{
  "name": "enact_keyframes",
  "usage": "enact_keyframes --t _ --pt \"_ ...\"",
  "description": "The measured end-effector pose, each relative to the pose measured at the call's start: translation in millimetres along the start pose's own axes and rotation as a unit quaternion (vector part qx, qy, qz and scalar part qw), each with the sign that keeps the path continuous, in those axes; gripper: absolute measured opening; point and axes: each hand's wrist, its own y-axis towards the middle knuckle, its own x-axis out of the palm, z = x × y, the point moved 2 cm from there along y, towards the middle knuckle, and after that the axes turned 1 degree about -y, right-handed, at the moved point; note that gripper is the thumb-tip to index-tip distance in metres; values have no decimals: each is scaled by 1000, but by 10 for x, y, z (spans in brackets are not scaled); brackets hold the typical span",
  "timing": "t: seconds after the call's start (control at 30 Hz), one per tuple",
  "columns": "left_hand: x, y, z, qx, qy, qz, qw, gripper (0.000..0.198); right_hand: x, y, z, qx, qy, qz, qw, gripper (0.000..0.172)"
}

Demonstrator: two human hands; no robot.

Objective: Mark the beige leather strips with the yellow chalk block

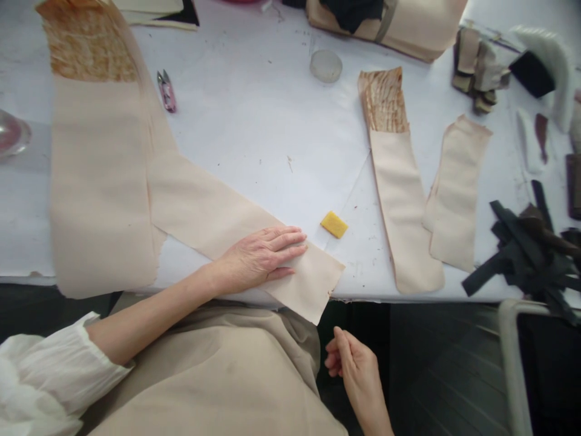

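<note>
My left hand (267, 257) lies flat on a beige strip of leather-like material (213, 209), fingers stretched out together. The strip slants across the table, and its ragged end hangs slightly over the front edge. Below that end, off the table, my right hand (356, 369) is closed with its fingers curled and the thumb side up; whatever it may hold is hidden. A yellow block (334, 224) lies just beyond the strip's end. At left, a wide beige stack (100, 181) with a brown, glue-stained-looking top end overlaps the strip's far end.
Thread snips (166, 92) and a round clear disc (325, 65) lie farther back. Right of centre are a long beige strip with a stained end (399, 194) and shorter beige pieces (458, 194). Dark scraps (526, 248) pile at the right edge above a pale-rimmed bin (508, 357).
</note>
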Motion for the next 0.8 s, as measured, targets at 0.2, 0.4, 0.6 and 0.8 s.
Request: enact_keyframes --t 0.2,0.4,0.6,0.8 --pt "16 -2 -3 0 5 4 1000 42 -168 71 -10 -188 -239 74 950 46" --pt "14 6 2 1 4 7 1000 42 -176 37 -156 -118 -276 105 948 39" --pt "11 6 5 0 4 11 1000 41 -138 79 -371 -145 -43 58 987 43" --pt "21 -1 -1 3 2 5 1000 41 0 117 -602 -66 124 -18 990 42"
